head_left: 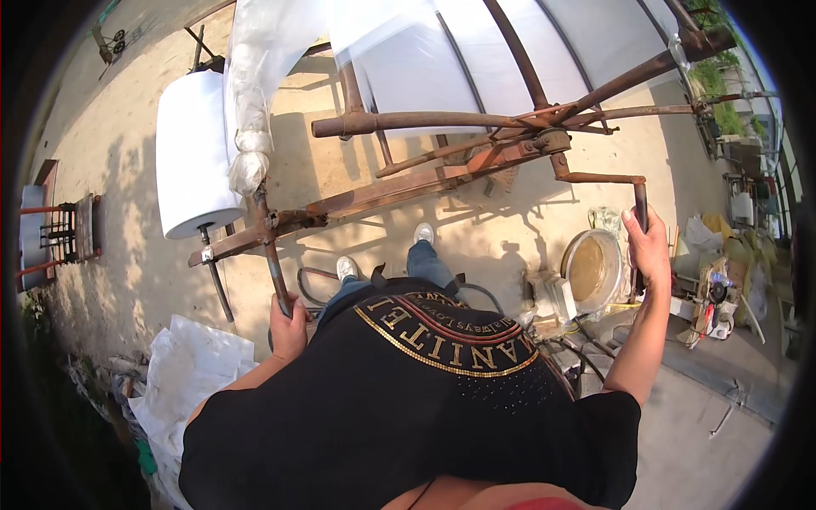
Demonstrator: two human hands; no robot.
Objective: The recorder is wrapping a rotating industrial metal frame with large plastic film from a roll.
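Observation:
My right hand (648, 246) is closed around the upright grip of a rusty crank handle (602, 178), which joins the right end of a rusty metal frame (399, 194). On the left, my left hand (289, 327) grips the lower end of a metal bar (275, 268) that sticks out from the frame towards me. Bunched clear plastic film (252, 140) is gathered around the bar's far part. Beside it a large white roll (197, 157) sits on an axle rod (217, 285). Translucent plastic sheeting (408, 76) spreads over the frame's far side.
A round metal basin (571, 263) stands on the ground near my right arm, with hoses and assorted clutter (718, 289) around it. Crumpled white sheeting (191, 365) lies at the lower left. Farther left is another rack (81, 234) with a roll. Rusty pipes (646, 81) jut out at the upper right.

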